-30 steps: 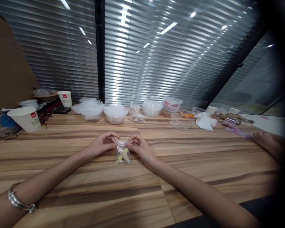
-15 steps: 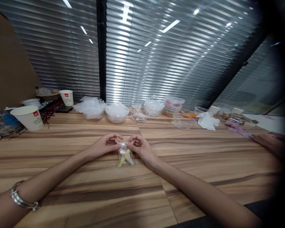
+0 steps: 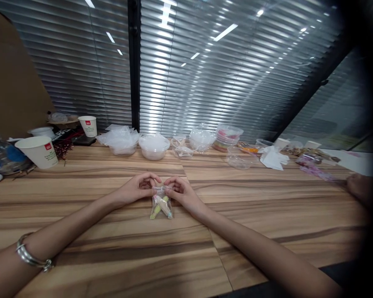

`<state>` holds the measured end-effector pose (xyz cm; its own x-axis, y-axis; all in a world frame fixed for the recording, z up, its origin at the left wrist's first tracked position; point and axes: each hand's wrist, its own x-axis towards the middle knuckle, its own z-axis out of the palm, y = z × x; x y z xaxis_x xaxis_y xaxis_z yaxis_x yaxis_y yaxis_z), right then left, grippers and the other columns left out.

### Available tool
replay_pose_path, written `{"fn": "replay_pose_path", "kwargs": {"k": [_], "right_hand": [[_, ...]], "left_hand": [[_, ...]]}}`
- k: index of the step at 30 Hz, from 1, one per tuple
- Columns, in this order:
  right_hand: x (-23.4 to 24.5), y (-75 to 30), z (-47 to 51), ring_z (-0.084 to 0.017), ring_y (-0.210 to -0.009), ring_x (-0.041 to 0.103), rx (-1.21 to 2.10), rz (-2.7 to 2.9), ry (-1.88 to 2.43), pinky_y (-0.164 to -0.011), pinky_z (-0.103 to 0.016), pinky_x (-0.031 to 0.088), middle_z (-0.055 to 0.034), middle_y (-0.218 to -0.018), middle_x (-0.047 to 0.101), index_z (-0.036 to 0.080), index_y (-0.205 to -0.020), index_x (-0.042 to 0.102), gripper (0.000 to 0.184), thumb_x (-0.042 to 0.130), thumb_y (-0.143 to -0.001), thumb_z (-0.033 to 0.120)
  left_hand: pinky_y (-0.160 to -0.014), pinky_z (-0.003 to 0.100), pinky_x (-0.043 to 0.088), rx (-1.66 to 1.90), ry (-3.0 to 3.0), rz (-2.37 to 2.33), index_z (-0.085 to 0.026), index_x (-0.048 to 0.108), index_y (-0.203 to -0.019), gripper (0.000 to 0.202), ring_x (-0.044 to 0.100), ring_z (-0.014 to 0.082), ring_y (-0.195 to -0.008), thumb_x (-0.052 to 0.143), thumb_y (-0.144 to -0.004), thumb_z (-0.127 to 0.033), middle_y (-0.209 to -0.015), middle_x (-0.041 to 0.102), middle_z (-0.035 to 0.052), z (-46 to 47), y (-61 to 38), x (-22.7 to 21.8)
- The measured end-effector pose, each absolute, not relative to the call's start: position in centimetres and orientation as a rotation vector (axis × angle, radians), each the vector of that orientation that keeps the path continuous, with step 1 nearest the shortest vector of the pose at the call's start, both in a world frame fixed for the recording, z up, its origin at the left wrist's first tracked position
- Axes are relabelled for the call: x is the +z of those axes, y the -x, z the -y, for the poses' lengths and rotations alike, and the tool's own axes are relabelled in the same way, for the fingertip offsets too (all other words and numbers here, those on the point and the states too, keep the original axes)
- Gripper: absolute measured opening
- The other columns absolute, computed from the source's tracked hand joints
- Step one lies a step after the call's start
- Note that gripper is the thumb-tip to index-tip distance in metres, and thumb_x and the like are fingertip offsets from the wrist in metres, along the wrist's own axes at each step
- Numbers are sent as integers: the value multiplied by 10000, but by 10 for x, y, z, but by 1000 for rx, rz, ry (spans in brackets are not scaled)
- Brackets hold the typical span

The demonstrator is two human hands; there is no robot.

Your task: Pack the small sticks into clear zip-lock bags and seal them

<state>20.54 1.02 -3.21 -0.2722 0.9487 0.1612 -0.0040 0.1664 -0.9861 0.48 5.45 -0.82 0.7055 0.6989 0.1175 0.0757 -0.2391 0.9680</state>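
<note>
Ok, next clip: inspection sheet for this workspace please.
Surface: wooden table, striped grain.
Job's things: small clear bag with yellow and pale pieces inside, lying on the table.
Clutter: paper cups, plastic bowls, stacked tubs and white bags along the far edge.
Grippers: left hand and right hand pinch the bag's top edge.
Cables: nothing seen.
Surroundings: closed blinds behind; another person's hand at far right.

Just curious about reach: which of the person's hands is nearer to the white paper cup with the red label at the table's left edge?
Left. The left hand lies on the white paper cup's side; the right hand lies farther off.
</note>
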Motion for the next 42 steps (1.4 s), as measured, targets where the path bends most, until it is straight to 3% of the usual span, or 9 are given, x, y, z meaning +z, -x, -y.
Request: {"fn": "replay_pose_path", "kwargs": {"k": [12,20,26,32,42], "right_hand": [[-34,-205,-12,-124,-723,567,1244,1484,956,-655,-250,453,2,-781,578,197,-922,555,248,656,-728,315],[-31,-203,-9,-85,-558,472,1265,1480,962,-523,-208,381,46,-635,512,197,-899,558,249,681,-697,277],[-34,-204,-11,-106,-624,511,1254,1472,942,-579,-231,410,26,-693,543,197,-894,537,243,674,-708,272],[-34,-202,-8,-102,-607,509,1248,1494,935,-551,-220,395,22,-710,557,205,-898,533,237,668,-720,285],[-27,-204,-6,-113,-711,525,1204,1535,969,-642,-231,412,2,-800,572,202,-904,562,177,563,-809,352]], "left_hand": [[-701,268,439,662,-1725,-570,-162,522,-911,262,534,125,-721,654,-724,-291,-792,547,3,-59,-4,-13],[-662,240,421,637,-1732,-568,-173,483,-894,272,528,118,-683,663,-720,-279,-740,549,-16,-58,-2,-12],[-646,226,403,592,-1870,-631,-160,543,-992,270,518,121,-698,582,-789,-334,-773,559,-2,-54,-6,-7],[-669,234,411,511,-2131,-644,-131,631,-806,287,540,148,-729,508,-830,-389,-771,608,29,-50,-8,-5],[-655,219,411,544,-2125,-673,-135,623,-777,292,531,133,-705,504,-826,-397,-740,599,16,-51,-6,-3]]}}
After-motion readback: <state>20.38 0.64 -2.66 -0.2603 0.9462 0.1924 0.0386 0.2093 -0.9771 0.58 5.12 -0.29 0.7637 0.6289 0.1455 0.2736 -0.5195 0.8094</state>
